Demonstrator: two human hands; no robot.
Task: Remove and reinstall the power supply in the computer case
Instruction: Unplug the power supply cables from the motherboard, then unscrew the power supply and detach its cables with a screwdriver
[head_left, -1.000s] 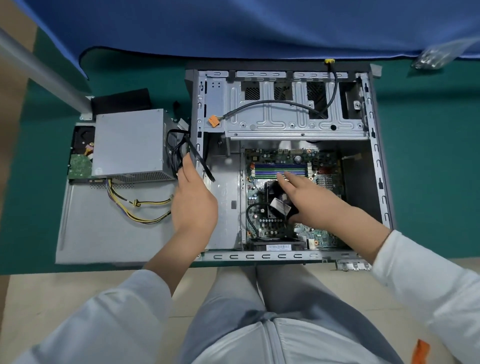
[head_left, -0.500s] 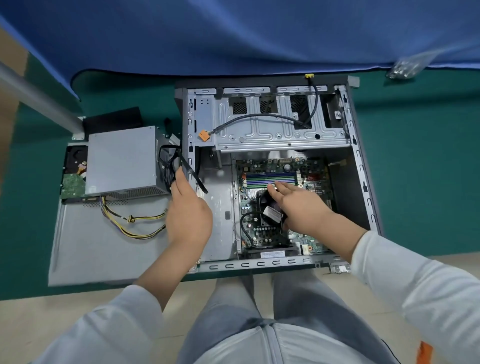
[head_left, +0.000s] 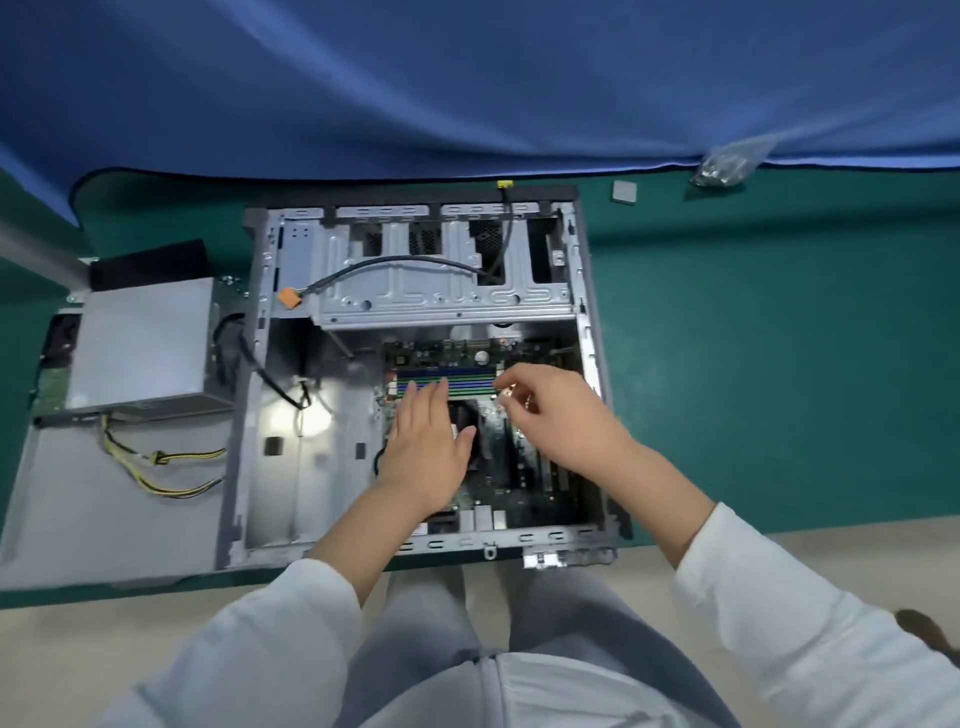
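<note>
The grey power supply (head_left: 140, 348) lies outside the open computer case (head_left: 592, 338), on the detached side panel (head_left: 104, 509) to the left. Its yellow and black cables (head_left: 156, 467) trail over the panel, and a black cable (head_left: 265, 374) runs over the case wall into the empty bay. My left hand (head_left: 426, 447) lies flat over the black cooler on the motherboard (head_left: 519, 493), fingertips at the memory sticks (head_left: 447, 382). My right hand (head_left: 556, 415) is curled at the right end of the sticks, pinching a small pale part that blur keeps me from identifying.
An orange connector (head_left: 288, 298) on a black cable hangs by the drive cage (head_left: 441, 296). A bag of screws (head_left: 727, 161) and a small grey square (head_left: 625, 192) lie on the green mat (head_left: 779, 364) behind the case. Blue cloth (head_left: 467, 78) covers the back.
My left hand let go of the black cable at the case wall and moved right onto the cooler. My right hand shifted right and up from the cooler, and its fingers curled.
</note>
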